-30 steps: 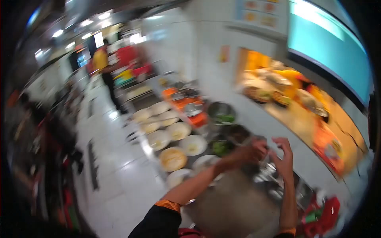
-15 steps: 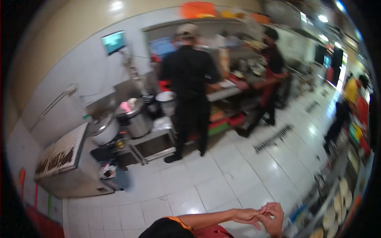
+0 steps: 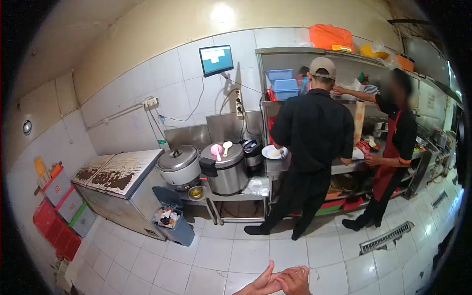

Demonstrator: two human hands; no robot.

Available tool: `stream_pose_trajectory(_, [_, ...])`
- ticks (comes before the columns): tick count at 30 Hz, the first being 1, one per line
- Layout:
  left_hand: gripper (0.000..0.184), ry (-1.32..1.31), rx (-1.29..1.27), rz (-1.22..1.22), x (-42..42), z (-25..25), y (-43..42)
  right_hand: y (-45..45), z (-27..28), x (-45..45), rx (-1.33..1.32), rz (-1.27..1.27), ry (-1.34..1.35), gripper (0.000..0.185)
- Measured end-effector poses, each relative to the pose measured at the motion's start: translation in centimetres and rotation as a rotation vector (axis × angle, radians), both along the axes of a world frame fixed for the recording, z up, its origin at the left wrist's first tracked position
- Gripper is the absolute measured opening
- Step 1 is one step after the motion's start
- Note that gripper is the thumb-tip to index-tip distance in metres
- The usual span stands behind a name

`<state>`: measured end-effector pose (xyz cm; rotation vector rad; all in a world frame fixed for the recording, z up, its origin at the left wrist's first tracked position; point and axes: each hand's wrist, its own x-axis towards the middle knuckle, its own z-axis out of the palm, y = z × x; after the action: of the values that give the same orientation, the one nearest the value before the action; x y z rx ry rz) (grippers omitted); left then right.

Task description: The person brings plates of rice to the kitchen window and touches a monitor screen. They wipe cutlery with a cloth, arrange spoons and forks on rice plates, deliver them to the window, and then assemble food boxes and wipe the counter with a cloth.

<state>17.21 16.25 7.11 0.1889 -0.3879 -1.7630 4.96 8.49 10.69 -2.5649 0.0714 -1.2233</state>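
Right grip curls over the fingers of left grip, thumb spread; waste bin stands beyond both, leftward.

I am standing in what looks like a restaurant's working kitchen, with white tiled walls, a pale tiled floor and a slotted drain grate set into it. In front of me, two big lidded cookers stand on a low metal stand, near a worn chest freezer, and a screen hangs on the wall above. Two people work at a long steel counter under metal shelving, one wearing a red apron, with a plate of white food beside the other.
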Motion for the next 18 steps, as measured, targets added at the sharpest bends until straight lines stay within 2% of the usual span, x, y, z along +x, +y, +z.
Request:
stream_pose_trajectory(2, [0.084,0.003,-0.010,0.061,2.0,0.3,-1.7,-3.0,0.2,2.5,0.053,0.035,0.001,0.014])
stream_pose_trajectory(4, [0.091,0.016,-0.014,0.126,4.9,0.4,-3.2,-7.3,0.5,6.2,0.208,0.085,0.020,0.016])
stream_pose_trajectory(6, [0.094,-0.057,0.041,0.216,8.3,-0.1,-3.8,-10.7,6.1,9.6,0.615,0.254,-0.026,0.012])
stream_pose_trajectory(8, [0.096,-0.174,0.184,0.375,11.2,-0.3,-3.4,-12.6,14.7,12.6,0.874,0.595,-0.159,0.010])
stream_pose_trajectory(9, [0.096,-0.165,0.189,0.376,12.1,-0.1,-3.0,-12.8,19.4,13.1,0.879,0.803,-0.204,0.014])
stream_pose_trajectory(10, [0.090,-0.170,0.257,0.508,13.1,0.4,-2.6,-13.1,22.9,13.7,0.810,1.014,-0.208,0.013])
stream_pose_trajectory(11, [0.084,-0.174,0.325,0.645,14.5,0.6,-2.2,-13.4,25.6,14.9,0.686,1.237,-0.216,0.013])
stream_pose_trajectory(12, [0.084,-0.176,0.320,0.659,16.0,0.0,-1.7,-13.8,27.5,16.3,0.546,1.459,-0.224,0.014])
stream_pose_trajectory(13, [0.083,-0.153,0.236,0.750,17.4,-1.3,-0.8,-14.0,28.4,17.6,0.508,1.585,-0.134,0.016])
stream_pose_trajectory(14, [0.081,-0.133,0.146,0.838,19.0,-2.5,0.2,-14.2,29.3,18.9,0.441,1.679,-0.090,0.012])
stream_pose_trajectory(18, [0.074,-0.163,0.152,0.986,25.4,-5.9,5.4,-13.7,30.0,26.0,0.325,1.842,-0.110,0.018])
